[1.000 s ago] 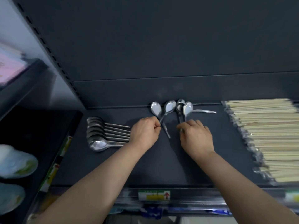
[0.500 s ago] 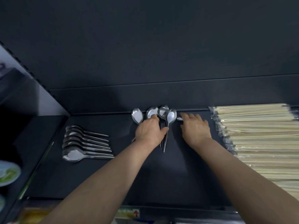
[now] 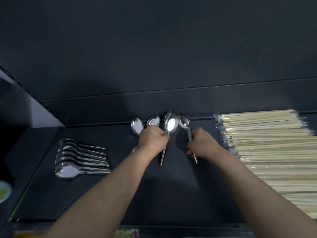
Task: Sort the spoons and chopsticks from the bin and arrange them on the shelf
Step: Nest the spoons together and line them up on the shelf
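- Left hand [image 3: 153,141]: fingers curled tight round the handle of the first spoon [image 3: 171,125]. Bowl points away from the person; handle end pokes out below the fist.
- Right hand [image 3: 202,145]: fingers closed round the handle of the second spoon [image 3: 184,121]. Its bowl sits just beside the first spoon's. This hand is just left of the chopstick stack [image 3: 274,152].
- Loose spoons [image 3: 137,126], two of them, lie further left of the stack on the shelf [image 3: 120,194]. Their handles run under the left hand.
- Spoon row [image 3: 75,157]: well apart from the stack at the shelf's far left, handles pointing toward the stack.
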A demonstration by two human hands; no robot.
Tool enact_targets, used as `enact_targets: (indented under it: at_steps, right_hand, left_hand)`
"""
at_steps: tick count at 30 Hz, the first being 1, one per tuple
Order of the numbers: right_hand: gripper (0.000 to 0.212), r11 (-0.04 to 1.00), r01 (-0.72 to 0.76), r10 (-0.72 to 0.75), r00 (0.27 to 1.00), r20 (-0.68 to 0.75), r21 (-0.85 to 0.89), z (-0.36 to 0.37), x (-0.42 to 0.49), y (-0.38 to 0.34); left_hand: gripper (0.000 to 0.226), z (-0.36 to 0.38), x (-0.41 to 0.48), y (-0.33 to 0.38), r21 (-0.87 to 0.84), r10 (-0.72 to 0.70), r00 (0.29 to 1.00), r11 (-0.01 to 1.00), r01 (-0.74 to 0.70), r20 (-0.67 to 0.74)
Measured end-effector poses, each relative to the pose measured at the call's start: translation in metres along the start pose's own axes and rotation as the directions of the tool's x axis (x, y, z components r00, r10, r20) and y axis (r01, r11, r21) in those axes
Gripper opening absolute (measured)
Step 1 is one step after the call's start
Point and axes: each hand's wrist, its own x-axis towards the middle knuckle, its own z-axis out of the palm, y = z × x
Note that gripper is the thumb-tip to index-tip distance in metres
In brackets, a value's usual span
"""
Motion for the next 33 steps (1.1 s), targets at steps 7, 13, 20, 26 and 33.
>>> enact_targets:
  at_steps: [7, 13, 20, 26, 33]
  right_hand:
    - [0.009, 0.817, 0.065, -0.129, 0.989, 0.073, 0.573, 0.015, -0.022, -0.017]
    - [0.009, 0.840, 0.104, -0.146, 0.989, 0.037, 0.532, 0.021, -0.037, -0.022]
    - [0.017, 0.913, 0.184, -0.219, 0.974, 0.056, 0.364, 0.026, -0.046, -0.015]
    - [0.011, 0.948, 0.140, -0.206, 0.954, 0.216, 0.286, 0.035, -0.054, -0.027]
    - [0.018, 0.958, 0.056, -0.064, 0.998, 0.017, 0.280, 0.040, -0.046, -0.018]
  left_hand:
    - [0.009, -0.006, -0.017, 0.015, -0.530, -0.018, 0.987, 0.842, 0.100, 0.157]
    - [0.020, -0.005, -0.014, 0.003, -0.367, 0.025, 0.998, 0.929, -0.047, -0.065]
    - [0.017, -0.021, -0.015, -0.013, -0.565, 0.021, 0.998, 0.823, -0.051, -0.059]
    - [0.018, -0.027, -0.024, -0.023, -0.538, 0.034, 0.995, 0.839, -0.078, -0.091]
    - [0.025, -0.039, -0.015, -0.054, 0.312, 0.049, 0.987, 0.950, 0.001, -0.152]
